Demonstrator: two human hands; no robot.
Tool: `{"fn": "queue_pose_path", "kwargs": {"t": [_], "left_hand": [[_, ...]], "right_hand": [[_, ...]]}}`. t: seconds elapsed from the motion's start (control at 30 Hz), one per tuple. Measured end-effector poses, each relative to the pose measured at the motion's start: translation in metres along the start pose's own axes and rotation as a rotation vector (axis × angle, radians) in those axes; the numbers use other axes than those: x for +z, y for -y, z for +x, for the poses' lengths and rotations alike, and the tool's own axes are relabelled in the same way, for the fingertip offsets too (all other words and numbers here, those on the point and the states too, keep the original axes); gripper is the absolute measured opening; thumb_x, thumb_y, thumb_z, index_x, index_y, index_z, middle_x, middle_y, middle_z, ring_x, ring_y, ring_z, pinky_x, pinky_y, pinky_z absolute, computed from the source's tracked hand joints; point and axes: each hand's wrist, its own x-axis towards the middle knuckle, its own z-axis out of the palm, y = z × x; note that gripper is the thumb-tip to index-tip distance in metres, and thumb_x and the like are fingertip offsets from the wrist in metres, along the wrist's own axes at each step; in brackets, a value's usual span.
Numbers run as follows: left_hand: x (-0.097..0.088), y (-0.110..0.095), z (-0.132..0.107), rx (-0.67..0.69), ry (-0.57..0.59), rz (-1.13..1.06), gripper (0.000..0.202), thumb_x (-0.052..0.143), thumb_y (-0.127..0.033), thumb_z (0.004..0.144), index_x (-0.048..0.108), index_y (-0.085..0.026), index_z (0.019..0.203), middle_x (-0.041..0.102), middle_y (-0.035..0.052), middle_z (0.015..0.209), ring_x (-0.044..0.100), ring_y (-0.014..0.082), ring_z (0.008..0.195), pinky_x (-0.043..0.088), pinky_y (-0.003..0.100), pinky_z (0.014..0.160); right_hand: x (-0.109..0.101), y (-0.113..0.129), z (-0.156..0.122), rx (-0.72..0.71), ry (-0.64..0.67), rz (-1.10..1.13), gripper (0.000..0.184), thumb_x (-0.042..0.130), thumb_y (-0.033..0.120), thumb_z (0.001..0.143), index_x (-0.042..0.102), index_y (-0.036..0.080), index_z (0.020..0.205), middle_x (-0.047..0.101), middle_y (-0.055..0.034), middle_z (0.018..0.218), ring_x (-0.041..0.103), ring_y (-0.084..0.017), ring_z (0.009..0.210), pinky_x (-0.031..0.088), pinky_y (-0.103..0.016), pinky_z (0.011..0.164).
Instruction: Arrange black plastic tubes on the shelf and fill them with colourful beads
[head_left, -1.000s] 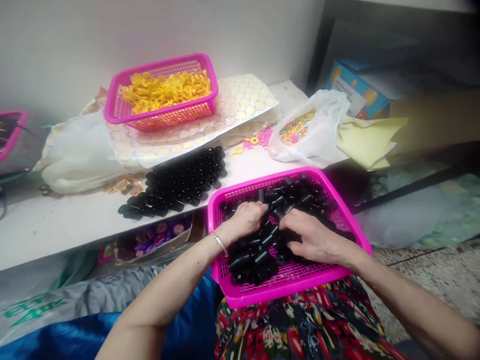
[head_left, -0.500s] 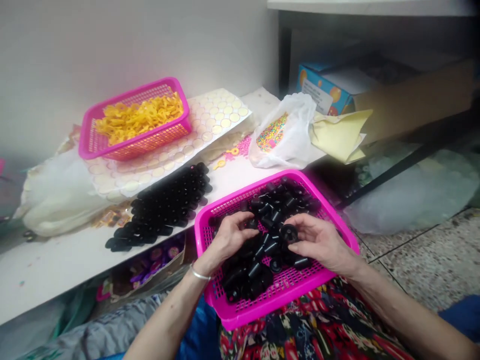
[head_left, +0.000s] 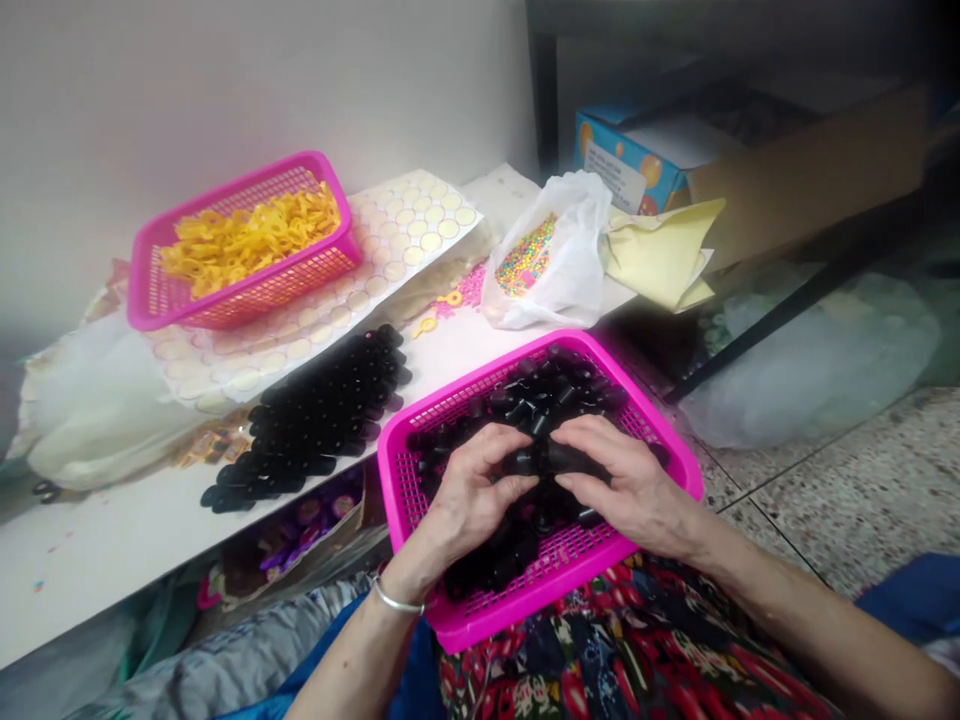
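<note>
My left hand [head_left: 478, 487] pinches a small black plastic cylinder [head_left: 522, 462] between thumb and fingers. Facing it, my right hand [head_left: 628, 482] grips another black cylindrical part [head_left: 576, 460], mostly covered by the fingers. The two pieces meet end to end, or nearly so; whether they are joined I cannot tell. Both hands are over a pink mesh basket [head_left: 388, 480] on my lap, which contains many loose black plastic parts [head_left: 534, 380]. To the left, black tubular pieces [head_left: 315, 410] lie in tight rows on the white bench.
A second pink basket [head_left: 274, 285] holds yellow ring-ended pieces [head_left: 251, 235] on sheets of round stickers [head_left: 409, 225]. A white bag [head_left: 577, 240] of coloured beads lies near yellow paper [head_left: 664, 255]. Below the bench [head_left: 82, 560] is a box with purple items [head_left: 307, 535].
My hands have come together above the basket, bringing the right hand's black part up against the left hand's piece. The whole view has shifted slightly.
</note>
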Motion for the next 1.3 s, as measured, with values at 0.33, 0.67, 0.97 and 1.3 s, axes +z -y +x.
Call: {"fn": "queue_pose_path", "kwargs": {"t": [0.33, 0.67, 0.97, 1.3], "left_hand": [[0.008, -0.002, 0.001, -0.141, -0.095, -0.137, 0.039, 0.081, -0.016, 0.057, 0.07, -0.018, 0.095, 0.068, 0.0021, 0.081, 0.062, 0.0155, 0.073, 0.052, 0.027, 0.069], [0.024, 0.0, -0.007, 0.045, -0.341, -0.042, 0.02, 0.078, -0.024, 0.064, 0.074, -0.021, 0.083, 0.072, 0.0029, 0.083, 0.065, 0.0157, 0.075, 0.054, 0.026, 0.073], [0.035, 0.002, -0.023, -0.004, -0.354, 0.037, 0.027, 0.066, -0.025, 0.077, 0.069, -0.023, 0.104, 0.068, 0.0049, 0.103, 0.063, 0.019, 0.095, 0.051, 0.031, 0.086], [-0.11, 0.038, 0.046, -0.005, -0.405, 0.855, 0.018, 0.06, -0.02, 0.072, 0.066, -0.019, 0.088, 0.066, 0.0047, 0.088, 0.051, 0.0227, 0.092, 0.042, 0.035, 0.079]], "right_hand": [[-0.009, -0.002, 0.001, -0.079, 0.083, -0.127, 0.03, 0.05, 0.007, 0.084, 0.057, 0.013, 0.112, 0.06, -0.0104, 0.102, 0.052, -0.021, 0.094, 0.047, -0.036, 0.081], [-0.001, 0.0, 0.005, -0.016, 0.1, -0.024, 0.031, 0.053, 0.008, 0.082, 0.059, 0.018, 0.111, 0.063, -0.0066, 0.097, 0.056, -0.019, 0.092, 0.05, -0.034, 0.08], [0.044, -0.009, -0.004, 0.103, -0.12, 0.092, 0.032, 0.062, 0.016, 0.077, 0.058, 0.021, 0.108, 0.065, -0.0059, 0.105, 0.064, -0.018, 0.09, 0.055, -0.031, 0.08], [0.011, -0.014, 0.009, 0.064, -0.133, -0.136, 0.02, 0.059, 0.024, 0.082, 0.058, 0.021, 0.102, 0.057, -0.01, 0.117, 0.053, -0.024, 0.11, 0.046, -0.043, 0.092]]}}
